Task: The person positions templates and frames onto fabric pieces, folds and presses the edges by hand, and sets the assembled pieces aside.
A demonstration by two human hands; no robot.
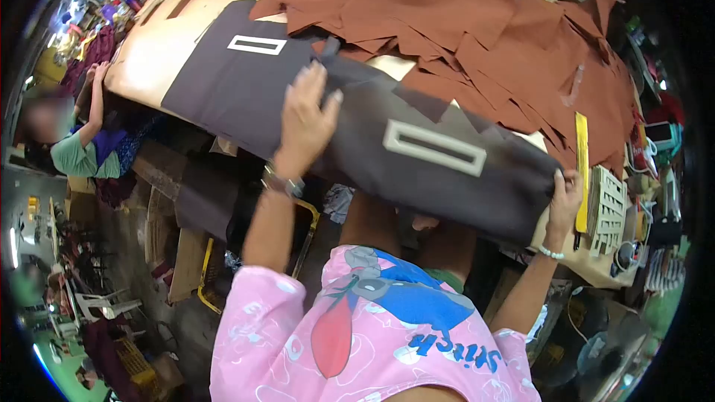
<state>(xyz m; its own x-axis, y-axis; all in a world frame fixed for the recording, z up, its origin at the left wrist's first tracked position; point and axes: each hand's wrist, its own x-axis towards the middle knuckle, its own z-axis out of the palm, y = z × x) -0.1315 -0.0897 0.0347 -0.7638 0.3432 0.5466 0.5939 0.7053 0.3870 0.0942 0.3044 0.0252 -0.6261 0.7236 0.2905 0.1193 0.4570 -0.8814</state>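
A dark grey-brown fabric piece (357, 141) lies along the near edge of the table, with a pale rectangular frame (435, 147) on it. My right hand (567, 197) is closed on this fabric's right end, thumb and fingers at the edge. Over its left part is my left hand (309, 108), fingers stretched out and apart; whether it touches the cloth I cannot tell. Further left, more dark fabric (216, 78) carries a second pale rectangular frame (257, 45). Whether the two dark areas are one piece is hidden by my left hand.
Rust-brown fabric pieces (402, 7) pile across the far side of the table (153, 48). To the right lie a long yellow strip (582, 171) and slotted pale templates (608, 212). Another person (89, 141) is at the table's left end. A yellow-rimmed crate (211, 275) stands below.
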